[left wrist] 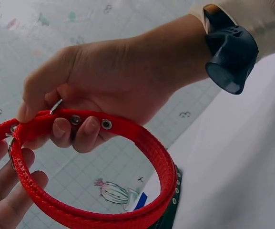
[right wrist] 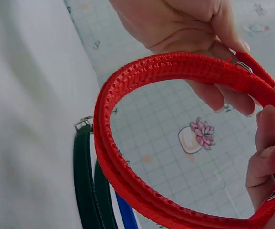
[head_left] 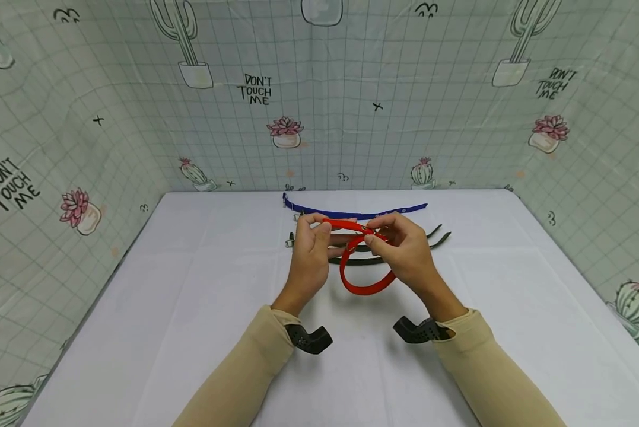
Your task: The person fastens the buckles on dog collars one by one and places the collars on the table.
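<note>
The left hand (head_left: 310, 254) was raised above the middle of the white cloth-covered table (head_left: 191, 308), with its fingers curled round the left end of the red woven nylon collar (head_left: 363, 267). In the left wrist view, the fingers (left wrist: 13, 186) of this hand lay under the strap beside the small metal buckle (left wrist: 11, 150).

The red woven nylon collar was bent into a closed loop and held clear of the table between both hands. Its upper strap ran from left to right between the hands, and the loop hung toward the near side. Metal eyelets (left wrist: 106, 124) were set along the strap.

The right hand (head_left: 407, 252) gripped the right part of the strap, with thumb and fingertips pinched on it near the eyelets.

On the far side of the hands, two dark green leather collars (head_left: 399, 249) lay flat on the table, side by side. Their buckle ends pointed left and their tips pointed right. Farther back, a blue nylon collar (head_left: 351, 213) lay stretched out from left to right, near the far table edge.
</note>
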`<act>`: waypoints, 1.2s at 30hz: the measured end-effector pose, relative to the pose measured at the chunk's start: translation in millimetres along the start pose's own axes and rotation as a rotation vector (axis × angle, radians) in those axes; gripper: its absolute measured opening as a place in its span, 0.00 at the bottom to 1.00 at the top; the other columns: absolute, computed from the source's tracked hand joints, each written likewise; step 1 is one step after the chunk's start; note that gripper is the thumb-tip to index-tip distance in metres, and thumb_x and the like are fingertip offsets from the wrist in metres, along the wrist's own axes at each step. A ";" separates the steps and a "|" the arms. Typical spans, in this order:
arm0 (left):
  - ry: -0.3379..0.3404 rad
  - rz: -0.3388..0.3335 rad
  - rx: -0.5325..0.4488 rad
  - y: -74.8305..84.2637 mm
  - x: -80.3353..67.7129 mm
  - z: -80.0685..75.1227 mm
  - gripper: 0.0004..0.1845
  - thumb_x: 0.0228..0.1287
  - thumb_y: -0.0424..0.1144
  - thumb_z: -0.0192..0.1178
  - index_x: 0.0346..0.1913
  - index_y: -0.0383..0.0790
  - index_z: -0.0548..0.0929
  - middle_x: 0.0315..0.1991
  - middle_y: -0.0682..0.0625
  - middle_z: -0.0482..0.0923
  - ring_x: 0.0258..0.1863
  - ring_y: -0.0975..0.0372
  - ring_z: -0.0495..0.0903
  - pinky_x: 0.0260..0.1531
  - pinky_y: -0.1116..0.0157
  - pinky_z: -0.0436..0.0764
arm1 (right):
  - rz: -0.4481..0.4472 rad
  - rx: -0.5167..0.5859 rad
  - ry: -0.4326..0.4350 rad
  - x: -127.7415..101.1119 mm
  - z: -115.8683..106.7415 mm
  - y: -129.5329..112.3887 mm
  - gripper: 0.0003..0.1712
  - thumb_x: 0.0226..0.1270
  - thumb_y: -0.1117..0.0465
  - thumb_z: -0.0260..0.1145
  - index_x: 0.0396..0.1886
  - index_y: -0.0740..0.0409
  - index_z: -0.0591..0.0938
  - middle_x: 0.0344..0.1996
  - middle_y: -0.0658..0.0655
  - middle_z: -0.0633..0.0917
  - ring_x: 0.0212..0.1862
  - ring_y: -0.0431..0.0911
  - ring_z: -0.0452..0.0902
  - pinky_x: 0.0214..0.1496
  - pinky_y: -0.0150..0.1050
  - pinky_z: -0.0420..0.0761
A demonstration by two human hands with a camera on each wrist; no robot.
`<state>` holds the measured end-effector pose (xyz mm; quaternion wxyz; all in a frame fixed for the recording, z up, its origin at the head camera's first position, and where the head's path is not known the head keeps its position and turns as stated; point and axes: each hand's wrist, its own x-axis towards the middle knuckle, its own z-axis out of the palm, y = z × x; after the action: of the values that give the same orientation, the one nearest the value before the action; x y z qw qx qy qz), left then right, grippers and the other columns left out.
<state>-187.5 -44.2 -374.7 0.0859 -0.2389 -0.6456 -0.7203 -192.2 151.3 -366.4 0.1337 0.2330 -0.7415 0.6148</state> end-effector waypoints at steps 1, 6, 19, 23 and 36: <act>0.000 -0.003 -0.010 -0.4 0.0 0.4 0.18 0.83 0.45 0.41 0.59 0.33 0.58 0.60 0.37 0.79 0.50 0.49 0.85 0.49 0.56 0.83 | 0.000 -0.002 -0.001 -0.2 -0.2 0.3 0.12 0.66 0.69 0.68 0.48 0.65 0.80 0.46 0.59 0.82 0.35 0.49 0.81 0.37 0.36 0.83; 0.014 0.000 -0.053 -2.3 0.7 0.7 0.18 0.83 0.47 0.41 0.57 0.33 0.57 0.61 0.45 0.80 0.48 0.51 0.86 0.47 0.56 0.83 | -0.006 0.019 -0.010 -0.8 -0.9 2.7 0.11 0.66 0.69 0.68 0.47 0.65 0.80 0.46 0.59 0.81 0.33 0.50 0.80 0.34 0.36 0.82; 0.057 -0.009 -0.074 -8.3 1.3 3.3 0.17 0.82 0.44 0.45 0.60 0.38 0.58 0.63 0.45 0.78 0.49 0.49 0.85 0.50 0.51 0.82 | 0.024 -0.002 0.053 -3.9 5.5 5.0 0.13 0.69 0.68 0.67 0.51 0.62 0.85 0.45 0.58 0.82 0.41 0.49 0.81 0.41 0.36 0.84; 0.036 -0.104 -0.095 -10.3 0.2 3.9 0.17 0.78 0.39 0.53 0.60 0.35 0.63 0.58 0.41 0.78 0.49 0.49 0.84 0.47 0.50 0.83 | 0.062 0.013 0.074 -5.0 7.2 4.2 0.12 0.69 0.67 0.67 0.51 0.63 0.85 0.46 0.58 0.82 0.40 0.49 0.81 0.41 0.34 0.83; -0.066 -0.125 0.129 -9.3 -0.9 3.5 0.14 0.75 0.37 0.59 0.58 0.39 0.83 0.51 0.46 0.81 0.41 0.52 0.85 0.40 0.58 0.86 | 0.097 0.074 0.070 -1.4 7.4 3.7 0.14 0.71 0.64 0.66 0.53 0.62 0.84 0.46 0.59 0.81 0.37 0.48 0.79 0.34 0.34 0.82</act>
<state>-189.9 -39.6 -383.2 0.0347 -0.2158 -0.7067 -0.6730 -192.2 144.8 -371.8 0.1207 0.1800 -0.7236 0.6553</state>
